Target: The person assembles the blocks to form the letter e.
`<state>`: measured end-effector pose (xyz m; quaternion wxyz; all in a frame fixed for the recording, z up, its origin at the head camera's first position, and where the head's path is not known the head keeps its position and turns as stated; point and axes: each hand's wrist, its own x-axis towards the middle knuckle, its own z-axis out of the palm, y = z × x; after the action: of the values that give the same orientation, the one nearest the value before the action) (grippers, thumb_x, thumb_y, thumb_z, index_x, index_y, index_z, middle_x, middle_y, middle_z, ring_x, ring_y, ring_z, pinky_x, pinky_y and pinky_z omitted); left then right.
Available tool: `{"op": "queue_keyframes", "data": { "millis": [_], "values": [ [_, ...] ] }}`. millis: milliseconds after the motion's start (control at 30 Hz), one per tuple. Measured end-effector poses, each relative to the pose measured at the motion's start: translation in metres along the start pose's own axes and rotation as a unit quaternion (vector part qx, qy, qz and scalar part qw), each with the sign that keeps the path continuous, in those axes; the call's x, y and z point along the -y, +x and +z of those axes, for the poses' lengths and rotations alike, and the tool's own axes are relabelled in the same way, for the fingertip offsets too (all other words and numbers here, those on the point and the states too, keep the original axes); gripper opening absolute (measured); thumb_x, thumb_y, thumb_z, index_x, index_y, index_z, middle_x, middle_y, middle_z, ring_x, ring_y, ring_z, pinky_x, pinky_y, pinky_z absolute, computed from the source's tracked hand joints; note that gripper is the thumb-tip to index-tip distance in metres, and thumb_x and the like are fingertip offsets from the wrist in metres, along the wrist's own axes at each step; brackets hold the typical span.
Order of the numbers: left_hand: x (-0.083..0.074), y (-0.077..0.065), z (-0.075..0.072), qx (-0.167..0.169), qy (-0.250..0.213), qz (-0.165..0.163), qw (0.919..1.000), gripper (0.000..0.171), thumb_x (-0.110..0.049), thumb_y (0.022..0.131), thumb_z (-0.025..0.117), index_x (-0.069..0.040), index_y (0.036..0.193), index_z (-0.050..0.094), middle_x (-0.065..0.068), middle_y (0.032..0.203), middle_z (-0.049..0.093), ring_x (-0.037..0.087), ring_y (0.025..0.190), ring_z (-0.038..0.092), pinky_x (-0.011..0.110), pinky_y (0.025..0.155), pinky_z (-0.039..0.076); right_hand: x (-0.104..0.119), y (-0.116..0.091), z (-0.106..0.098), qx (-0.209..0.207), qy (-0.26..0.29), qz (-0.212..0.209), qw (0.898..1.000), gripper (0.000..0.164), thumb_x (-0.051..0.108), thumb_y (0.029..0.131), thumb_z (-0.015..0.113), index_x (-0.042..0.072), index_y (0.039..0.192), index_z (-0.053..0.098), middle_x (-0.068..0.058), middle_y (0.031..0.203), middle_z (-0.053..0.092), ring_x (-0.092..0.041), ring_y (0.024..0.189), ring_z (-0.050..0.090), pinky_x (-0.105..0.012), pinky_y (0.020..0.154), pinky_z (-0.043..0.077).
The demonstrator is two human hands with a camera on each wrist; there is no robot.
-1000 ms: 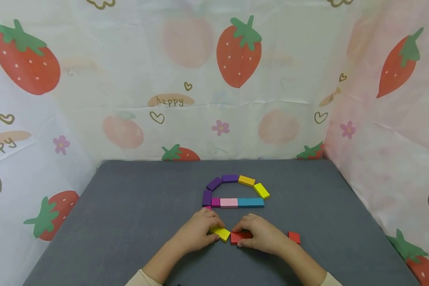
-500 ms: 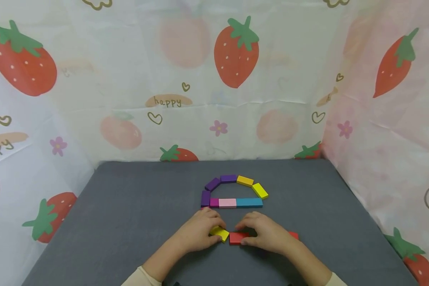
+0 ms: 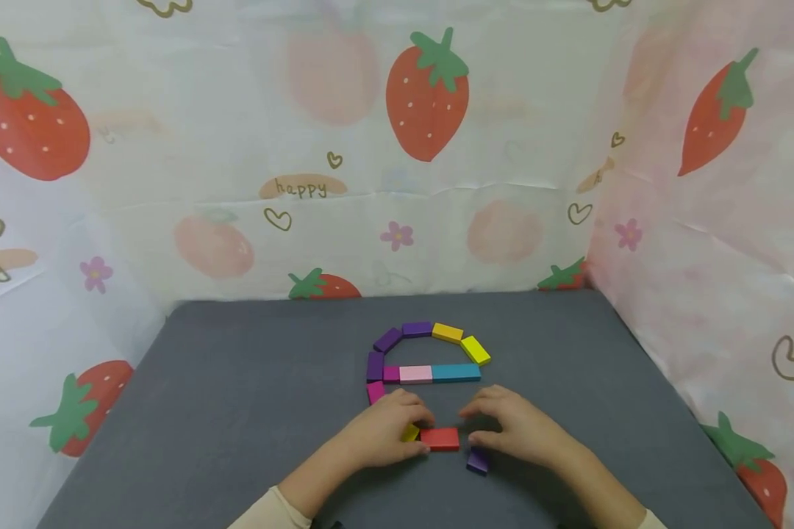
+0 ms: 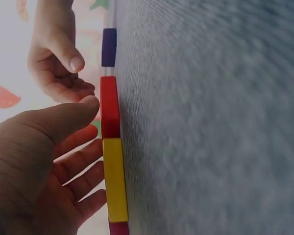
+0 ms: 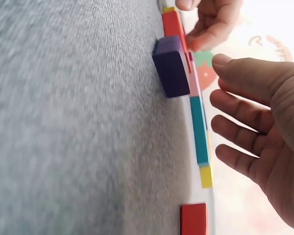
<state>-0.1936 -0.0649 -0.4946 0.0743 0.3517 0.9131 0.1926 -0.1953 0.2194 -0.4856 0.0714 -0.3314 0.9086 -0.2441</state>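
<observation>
In the head view my left hand (image 3: 392, 430) is over the yellow block (image 3: 410, 433), its thumb and index fingertips at the left end of the red block (image 3: 440, 439). The left wrist view shows these fingers loosely bent, the thumb just above the red block and not gripping. The yellow and red blocks meet end to end. To the right, my right hand (image 3: 519, 426) holds nothing; its fingers are spread and slightly bent. Just below its thumb lies a small purple block (image 3: 478, 461), apart from the red one. The right wrist view shows a gap between hand and purple block (image 5: 171, 67).
Behind the hands, an arc of purple blocks (image 3: 417, 330), an orange block (image 3: 448, 333) and a yellow one (image 3: 476, 350) curves over a row of magenta, pink (image 3: 415, 375) and blue (image 3: 456, 373) blocks. Another red block (image 5: 193, 219) lies beyond the right hand. Patterned cloth walls surround the grey table (image 3: 251, 382).
My right hand has let go of the red block and moved right, uncovering it and the purple block. My left hand has released the yellow block and shifted right toward the red one.
</observation>
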Motion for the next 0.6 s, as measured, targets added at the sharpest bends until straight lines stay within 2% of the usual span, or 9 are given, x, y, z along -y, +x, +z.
{"op": "queue_keyframes", "data": {
  "millis": [233, 400, 600],
  "values": [
    [-0.009, 0.008, 0.002, 0.02, -0.001, -0.007, 0.9998, 0.037, -0.044, 0.092, 0.075, -0.027, 0.124, 0.071, -0.013, 0.119, 0.065, 0.008, 0.112, 0.052, 0.034, 0.103, 0.047, -0.003, -0.011, -0.005, -0.002, -0.004, 0.007, 1.0, 0.032, 0.039, 0.092, 0.076, 0.026, 0.121, 0.073, 0.019, 0.114, 0.063, -0.007, 0.111, 0.057, -0.04, 0.097, 0.052],
    [-0.013, 0.012, 0.003, 0.022, 0.014, -0.001, 0.9997, 0.036, -0.043, 0.092, 0.075, -0.026, 0.123, 0.072, -0.012, 0.116, 0.066, 0.007, 0.108, 0.053, 0.032, 0.101, 0.047, -0.005, -0.018, -0.004, 0.0, 0.003, 0.0, 1.0, 0.033, 0.045, 0.092, 0.075, 0.028, 0.121, 0.072, 0.02, 0.115, 0.063, -0.006, 0.112, 0.057, -0.042, 0.098, 0.052],
    [-0.015, 0.013, 0.005, 0.024, 0.01, -0.01, 0.9996, 0.034, -0.041, 0.092, 0.077, -0.026, 0.121, 0.073, -0.013, 0.112, 0.066, 0.006, 0.104, 0.052, 0.03, 0.097, 0.048, -0.006, -0.025, 0.001, 0.006, 0.016, -0.01, 1.0, 0.038, 0.053, 0.091, 0.073, 0.03, 0.121, 0.072, 0.021, 0.114, 0.063, -0.005, 0.11, 0.057, -0.038, 0.097, 0.052]
  ]
}}
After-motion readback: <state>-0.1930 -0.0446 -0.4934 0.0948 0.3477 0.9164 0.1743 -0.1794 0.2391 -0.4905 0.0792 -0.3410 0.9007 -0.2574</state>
